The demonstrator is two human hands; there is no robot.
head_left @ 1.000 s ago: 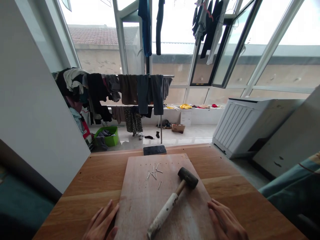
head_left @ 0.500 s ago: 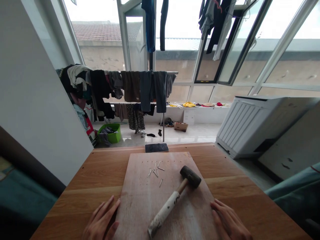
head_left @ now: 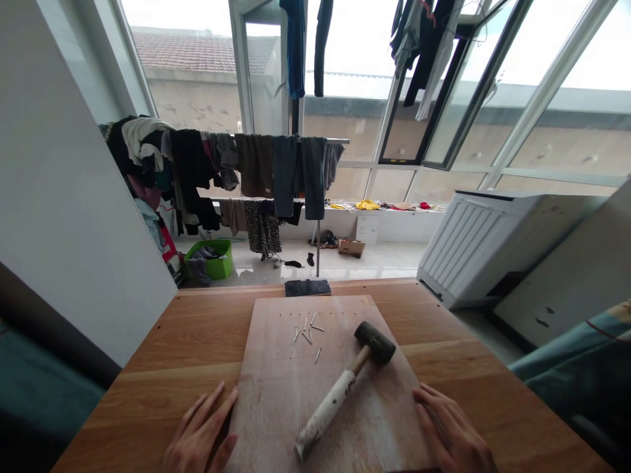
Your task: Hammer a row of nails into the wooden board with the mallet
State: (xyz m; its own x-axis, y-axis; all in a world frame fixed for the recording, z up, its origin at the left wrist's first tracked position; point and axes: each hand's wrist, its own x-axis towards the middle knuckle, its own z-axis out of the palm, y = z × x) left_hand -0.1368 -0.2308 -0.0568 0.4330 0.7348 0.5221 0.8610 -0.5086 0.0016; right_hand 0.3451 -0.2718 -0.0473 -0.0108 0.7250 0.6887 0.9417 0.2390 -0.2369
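Fingers of left hand (head_left: 200,437) spread flat, gripping nothing, tips touching the left edge of the wooden board (head_left: 276,401). Right hand (head_left: 453,437) same: fingers extended and loose, resting against the board's right edge on the table (head_left: 172,355). Between the two hands, on the board: rubber mallet (head_left: 345,387), lying diagonal, whitish handle end nearer the fingers, black head further out and toward the right hand. Beyond the mallet, left of its head: loose nails (head_left: 308,334) scattered, untouched. Past the board's far edge, well away from both hands: dark phone (head_left: 307,288) flat on the table. Behind that, clothes rack (head_left: 276,171), green basket (head_left: 210,257) on the floor.
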